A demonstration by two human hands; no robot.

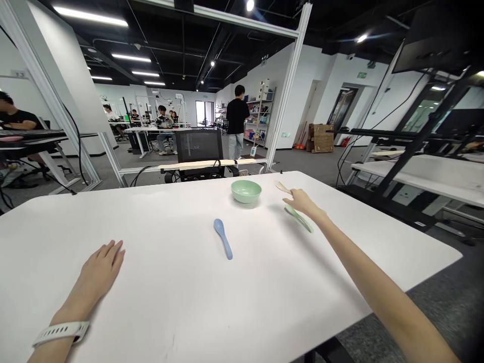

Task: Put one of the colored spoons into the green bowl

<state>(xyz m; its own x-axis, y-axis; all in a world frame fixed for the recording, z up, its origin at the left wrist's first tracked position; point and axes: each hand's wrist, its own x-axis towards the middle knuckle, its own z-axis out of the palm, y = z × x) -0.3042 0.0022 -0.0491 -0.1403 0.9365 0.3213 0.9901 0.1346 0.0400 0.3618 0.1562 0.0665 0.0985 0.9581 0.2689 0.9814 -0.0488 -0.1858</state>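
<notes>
My right hand [303, 202] reaches to the far right of the white table [170, 292]. Its thumb is spread from the fingers. A beige spoon [283, 188] shows its bowl end just beyond the fingertips, its handle hidden under the hand. Below that hand lies a light green spoon [300, 219], slanting toward the near right. To the left stands a green bowl [246, 192], upright, with nothing seen in it. Nearer me, a blue spoon [223, 239] rests on the tabletop. My left hand [100, 267] lies flat at the left, holding nothing.
A metal frame [291, 75] rises behind the table. Beyond the far edge stands a black mesh chair [200, 148]. A person [237, 118] stands farther back, near shelves [260, 113]. Another person [17, 118] sits at the far left. At right is another white desk [434, 179].
</notes>
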